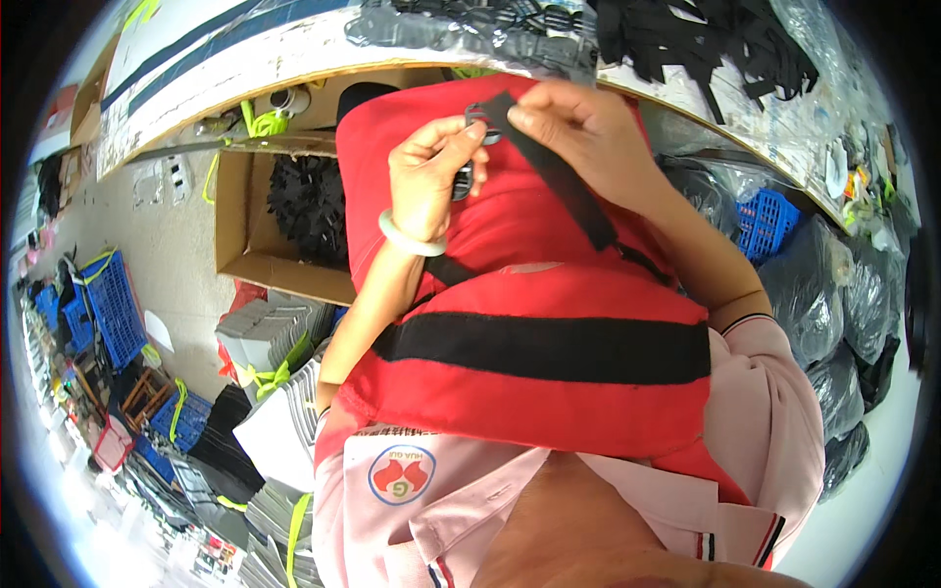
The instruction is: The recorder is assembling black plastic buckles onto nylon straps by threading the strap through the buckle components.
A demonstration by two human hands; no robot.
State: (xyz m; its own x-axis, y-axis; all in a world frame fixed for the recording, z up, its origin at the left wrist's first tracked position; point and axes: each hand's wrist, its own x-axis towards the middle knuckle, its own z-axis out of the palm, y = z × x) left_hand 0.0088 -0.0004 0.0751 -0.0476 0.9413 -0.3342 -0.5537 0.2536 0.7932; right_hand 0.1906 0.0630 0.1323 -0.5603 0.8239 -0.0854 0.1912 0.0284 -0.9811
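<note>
Over my lap, covered by a red apron (529,230), both my hands work close together. My left hand (423,176), with a pale bangle (410,238) at its wrist, pinches a small black plastic buckle (491,135) between thumb and fingers. Another dark plastic piece (462,184) shows in its curled lower fingers. Held between the fingertips of my right hand (578,127) is the end of a black webbing strap (561,181), right beside the buckle. The strap slants down to the right across the apron. Whether its end passes through the buckle, I cannot tell.
A worktable (323,51) spans the far side, bearing bagged dark plastic parts (470,29) and a heap of black straps (706,49). An open cardboard box (284,274) stands left, near stacked grey pieces (270,333). Blue baskets (116,304) and dark plastic bags (809,284) flank me.
</note>
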